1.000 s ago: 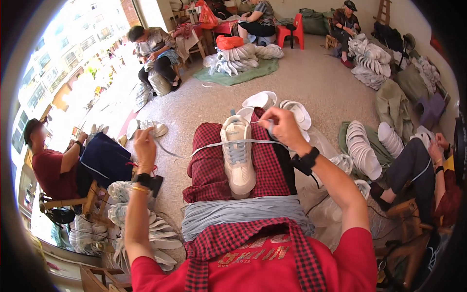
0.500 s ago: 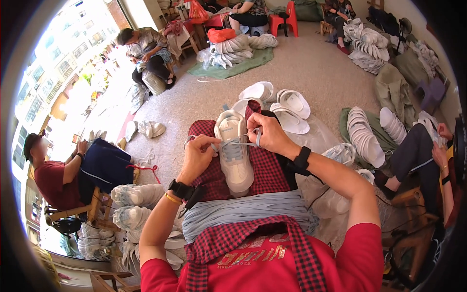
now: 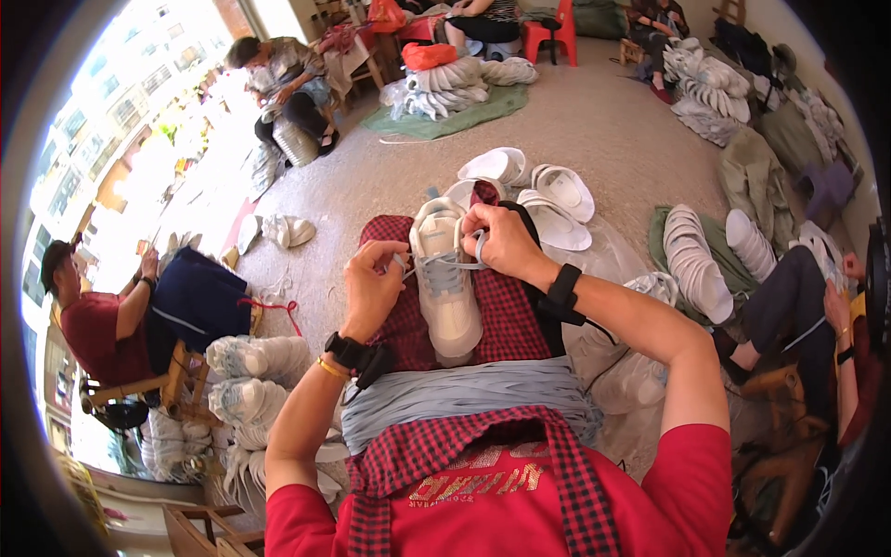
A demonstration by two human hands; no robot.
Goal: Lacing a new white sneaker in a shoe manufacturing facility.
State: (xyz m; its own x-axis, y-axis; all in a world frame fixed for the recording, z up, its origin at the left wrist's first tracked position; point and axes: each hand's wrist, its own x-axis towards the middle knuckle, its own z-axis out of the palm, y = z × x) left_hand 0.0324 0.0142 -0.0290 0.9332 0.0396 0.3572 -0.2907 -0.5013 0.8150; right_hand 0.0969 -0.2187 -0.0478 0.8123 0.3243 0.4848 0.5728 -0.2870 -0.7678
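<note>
A white sneaker (image 3: 449,311) rests on my lap over a red-and-black checked apron (image 3: 510,325), toe pointing toward me. Pale blue-grey laces (image 3: 444,269) run across its front. My left hand (image 3: 374,286) pinches one lace end beside the shoe's left edge. On the other side, my right hand (image 3: 504,243) pinches the other lace end, which loops at its fingers. Both lace ends are drawn outward from the top eyelets. Across my lap below the toe lies a thick bundle of light blue laces (image 3: 464,395).
White shoe parts (image 3: 557,200) lie beyond my knees. Stacked shoes (image 3: 251,357) stand at left, and more stacks (image 3: 694,265) sit on green cloth at right. A seated co-worker (image 3: 102,320) is at left, another (image 3: 817,306) at right. A red plastic chair (image 3: 555,37) stands far off.
My left hand has moved outward from the shoe and turned more upright, still pinching the lace. My right hand has shifted slightly inward and up. The sneaker stays on my lap.
</note>
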